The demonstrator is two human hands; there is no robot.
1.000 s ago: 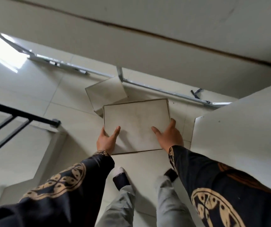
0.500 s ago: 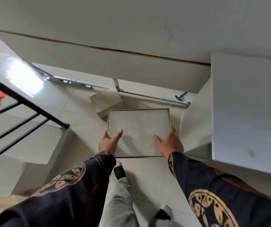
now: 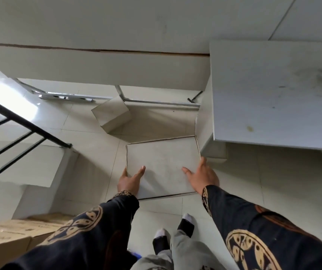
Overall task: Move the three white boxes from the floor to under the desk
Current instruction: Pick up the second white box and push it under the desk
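**Box at the table's corner: steer it low and level**

Head view: the box (image 3: 162, 164), flat and white, is held out in front of the person between both hands and looks to be clear of the floor (image 3: 90, 158). Its far right corner is just beside the table (image 3: 273, 94).

The left hand (image 3: 130, 181) grips the near left corner, thumb laid flat on the lid. Its other fingers go round the side, and their tips are hidden. The right hand (image 3: 202, 176) holds the right edge with the thumb spread across the lid and one finger stretched along the side; I cannot tell how the rest lie underneath.

A smaller box (image 3: 111, 114) sits tilted on the floor further in, near a metal frame (image 3: 156, 103).

My judgement is that the step in hand is carrying this box in under the table. To do it well:
- Drop it lower before pushing forward, so the lid clears the tabletop edge.
- Swing the far right corner away from the table's side panel.
- Hold it level and even on both sides.
- Set it down flat, short of the smaller box.
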